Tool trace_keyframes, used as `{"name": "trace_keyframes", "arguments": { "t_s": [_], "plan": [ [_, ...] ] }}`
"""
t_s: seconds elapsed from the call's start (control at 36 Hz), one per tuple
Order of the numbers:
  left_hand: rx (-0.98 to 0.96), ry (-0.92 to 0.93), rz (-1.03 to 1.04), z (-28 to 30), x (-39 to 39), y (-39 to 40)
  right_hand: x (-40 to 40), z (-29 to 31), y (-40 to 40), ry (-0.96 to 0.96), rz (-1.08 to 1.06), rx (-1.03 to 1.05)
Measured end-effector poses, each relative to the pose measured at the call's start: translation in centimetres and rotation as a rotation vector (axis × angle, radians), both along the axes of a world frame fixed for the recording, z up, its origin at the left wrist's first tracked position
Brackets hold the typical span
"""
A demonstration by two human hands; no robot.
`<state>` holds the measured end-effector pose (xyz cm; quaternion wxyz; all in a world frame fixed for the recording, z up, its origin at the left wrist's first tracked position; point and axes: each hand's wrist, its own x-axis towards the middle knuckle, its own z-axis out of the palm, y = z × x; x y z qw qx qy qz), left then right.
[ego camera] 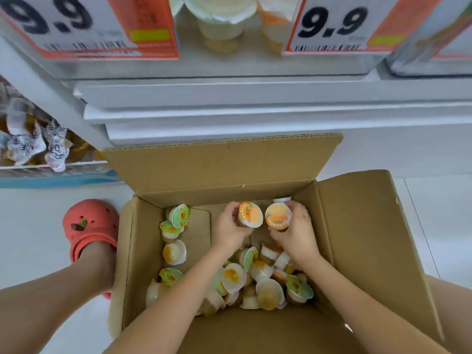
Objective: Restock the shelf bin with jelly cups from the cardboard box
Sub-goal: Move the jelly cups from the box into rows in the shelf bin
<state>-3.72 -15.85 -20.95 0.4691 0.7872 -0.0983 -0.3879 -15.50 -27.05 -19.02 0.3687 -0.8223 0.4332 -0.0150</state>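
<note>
Left hand [228,227] grips 1 orange-lidded jelly cup [250,214], right hand [296,232] grips another orange-lidded cup [278,216], both near cardboard box [362,238] far wall, bare box floor to their left.

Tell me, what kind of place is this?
Most likely a shop. Big price tags reading 9.9 with barcodes hang on a white shelf holding dessert cups, and two hands pull jelly cups from a cardboard box on the floor.

arms: bare, sleeveless | left foot: red perforated clog [90,227]
</note>
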Motion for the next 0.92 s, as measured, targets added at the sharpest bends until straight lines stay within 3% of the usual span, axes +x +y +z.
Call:
{"name": "trace_keyframes", "arguments": {
  "t_s": [0.17, 0.36, 0.53, 0.72, 0.92],
  "plan": [
    [-0.104, -0.086, -0.170, 8.7, 3.9, 1.1, 0.9, 8.2, -1.2, 0.018, 0.320, -0.077],
    [-0.180, -0.020, -0.302, 22.3, 7.6, 2.6, 3.9, 22.7, -1.2, -0.247, 0.329, -0.078],
    [-0.265, 0.091, -0.336, 31.7, 7.4, 5.2, 2.9, 29.9, -0.4, -0.292, 0.497, -0.178],
    [-0.414, 0.179, -0.306, 34.9, 4.7, 6.1, 3.0, 32.0, 1.4, -0.421, 0.653, -0.241],
    [-0.442, 0.406, -0.232, 34.0, 3.5, 5.7, 3.3, 31.2, 2.0, -0.492, 0.602, -0.027]
  ]
}}
